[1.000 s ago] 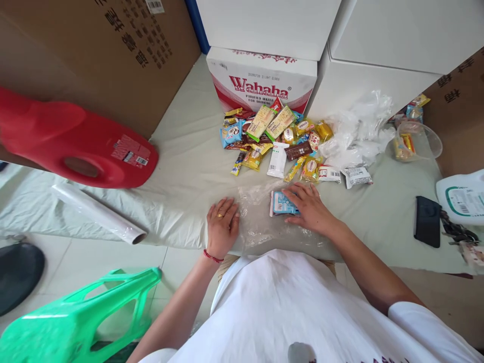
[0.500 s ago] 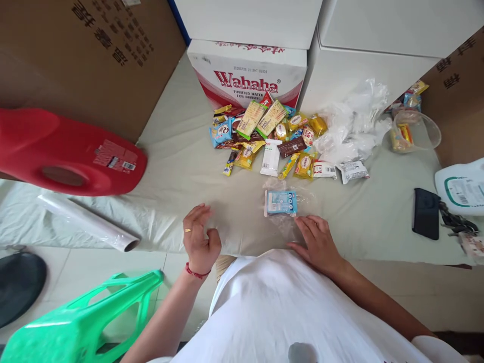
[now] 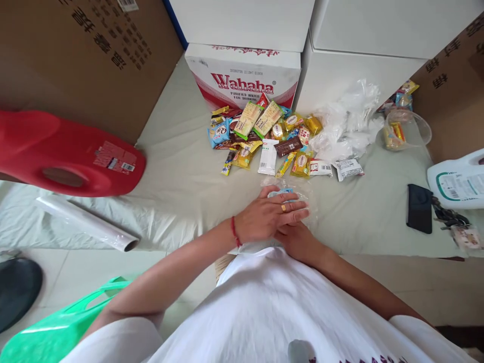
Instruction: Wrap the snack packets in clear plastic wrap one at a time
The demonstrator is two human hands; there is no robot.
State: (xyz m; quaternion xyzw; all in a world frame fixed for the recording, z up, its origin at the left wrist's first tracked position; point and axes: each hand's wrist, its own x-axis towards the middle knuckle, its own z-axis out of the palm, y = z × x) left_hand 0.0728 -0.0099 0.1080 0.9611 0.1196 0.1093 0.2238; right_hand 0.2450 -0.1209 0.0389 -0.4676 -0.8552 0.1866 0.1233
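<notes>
My left hand [image 3: 270,218] lies flat, fingers stretched out, across a blue snack packet [image 3: 282,192] that sits under a sheet of clear plastic wrap [image 3: 308,199] at the table's near edge. Only the packet's far rim shows past the fingers. My right hand [image 3: 297,241] sits just below and partly under the left one, at the near side of the wrap; its fingers are hidden. A pile of wrapped snacks [image 3: 266,138] lies a short way beyond the hands.
A Wahaha carton [image 3: 244,75] and white boxes stand behind the pile. A red jug [image 3: 68,154] and a roll of clear film [image 3: 86,224] lie left. Crumpled plastic bags [image 3: 348,126], a clear bowl [image 3: 410,128], a black phone [image 3: 419,207] and a white jug [image 3: 457,179] sit right.
My left hand has swung right from the table's near edge and now covers the blue packet. My right hand has drawn back slightly, ending beneath the left.
</notes>
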